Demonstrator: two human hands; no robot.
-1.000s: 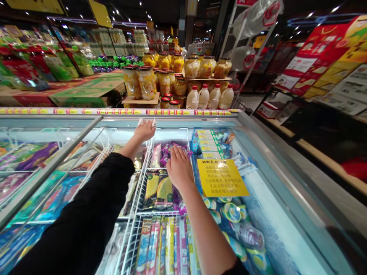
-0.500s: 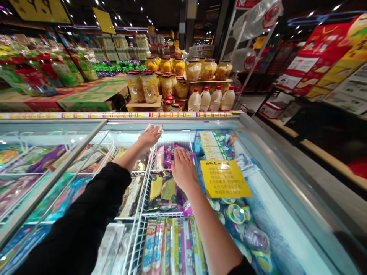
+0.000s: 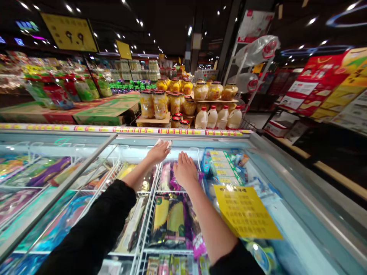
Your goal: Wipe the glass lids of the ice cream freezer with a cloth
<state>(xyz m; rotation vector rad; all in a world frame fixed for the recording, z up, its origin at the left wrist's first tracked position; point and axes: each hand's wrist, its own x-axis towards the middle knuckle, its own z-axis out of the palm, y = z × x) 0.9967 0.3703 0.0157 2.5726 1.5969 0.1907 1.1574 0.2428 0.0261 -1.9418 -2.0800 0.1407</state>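
My left hand (image 3: 159, 152) is closed on a crumpled white cloth (image 3: 169, 145), possibly a tissue, held against the glass lid (image 3: 183, 139) near the freezer's far edge. To its right, my right hand (image 3: 185, 170) lies palm down with its fingers stretched out and nothing visible in it. It appears to rest on the glass above purple ice cream packs (image 3: 173, 184). A yellow paper sign (image 3: 248, 212) lies to the right of my right forearm. Under the glass, white wire baskets (image 3: 155, 187) hold wrapped ice creams (image 3: 175, 217).
A metal frame bar (image 3: 94, 160) divides the lids on the left. Price strips (image 3: 177, 131) run along the far edge. Behind stand jars of fruit (image 3: 160, 105) and white jugs (image 3: 212, 117). Red and yellow boxes (image 3: 318, 84) are stacked on the right.
The view has tilted up, so the freezer sits lower in the picture. My right hand has moved forward over the purple packs. My left hand stays near the far edge with the cloth.
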